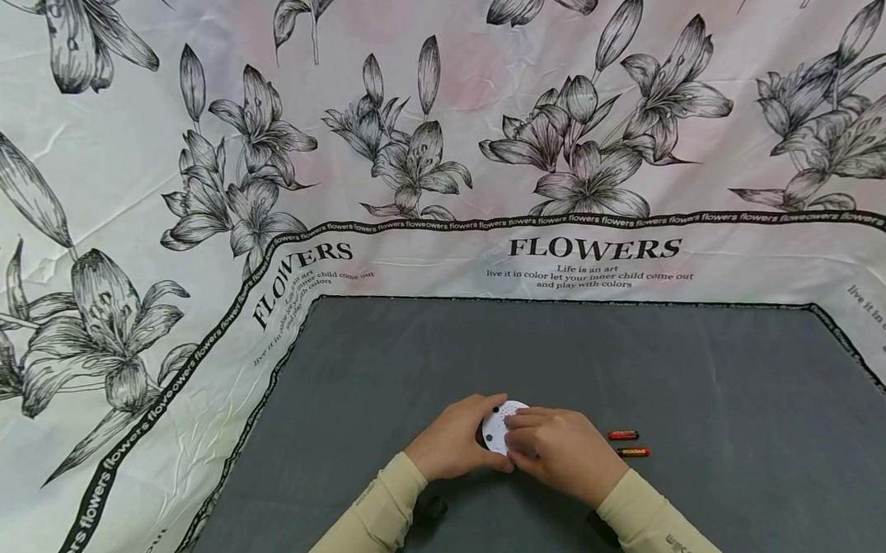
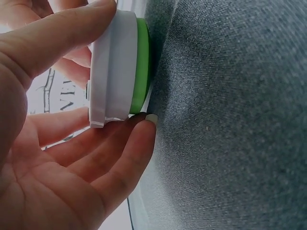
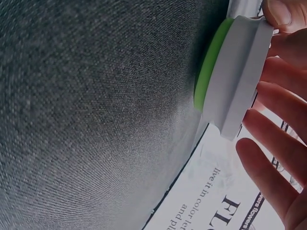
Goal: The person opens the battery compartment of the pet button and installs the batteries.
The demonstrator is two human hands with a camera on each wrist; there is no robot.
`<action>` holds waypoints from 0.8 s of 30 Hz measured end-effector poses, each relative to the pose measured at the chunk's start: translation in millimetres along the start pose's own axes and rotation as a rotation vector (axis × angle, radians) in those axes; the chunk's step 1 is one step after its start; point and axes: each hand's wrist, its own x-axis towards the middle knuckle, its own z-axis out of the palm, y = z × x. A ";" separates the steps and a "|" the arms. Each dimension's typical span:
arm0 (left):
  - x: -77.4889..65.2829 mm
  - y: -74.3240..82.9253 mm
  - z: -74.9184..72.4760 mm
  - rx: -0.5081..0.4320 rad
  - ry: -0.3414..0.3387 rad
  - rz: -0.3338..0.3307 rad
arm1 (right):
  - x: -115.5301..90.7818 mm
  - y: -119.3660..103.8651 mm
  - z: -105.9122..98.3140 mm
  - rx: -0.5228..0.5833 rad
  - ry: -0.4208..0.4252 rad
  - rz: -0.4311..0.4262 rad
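Note:
Over the grey surface, a round white device (image 1: 497, 429) is held with its white back turned up. Small holes and dark round spots show on that back. Its underside carries a green layer, which faces the cloth in the left wrist view. My left hand (image 1: 457, 437) grips its rim, thumb on the near side and fingers round the far side. From the right, my right hand (image 1: 562, 449) holds it too, fingertips on the back and thumb near the edge. The right fingers partly cover the back. Right of that hand lie two red batteries (image 1: 623, 435) (image 1: 633, 452).
A grey cloth (image 1: 387, 361) covers the table, bordered by a black line with white flower-printed fabric (image 1: 413, 261) beyond. Dark objects (image 1: 428, 510) sit below the sleeved wrists.

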 end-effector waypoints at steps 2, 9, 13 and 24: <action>0.6 -0.1 0.8 0.012 0.009 -0.004 | 0.0 0.1 0.8 -0.011 0.013 -0.023; 1.8 -1.3 3.9 0.028 0.028 -0.015 | -0.4 -0.6 1.4 -0.013 0.043 -0.070; 1.8 -1.5 4.3 0.029 0.033 -0.018 | -1.2 -1.1 2.9 -0.015 0.044 -0.079; 1.9 -0.7 2.6 -0.001 0.048 -0.028 | -0.6 -3.0 3.1 -0.035 -0.008 -0.077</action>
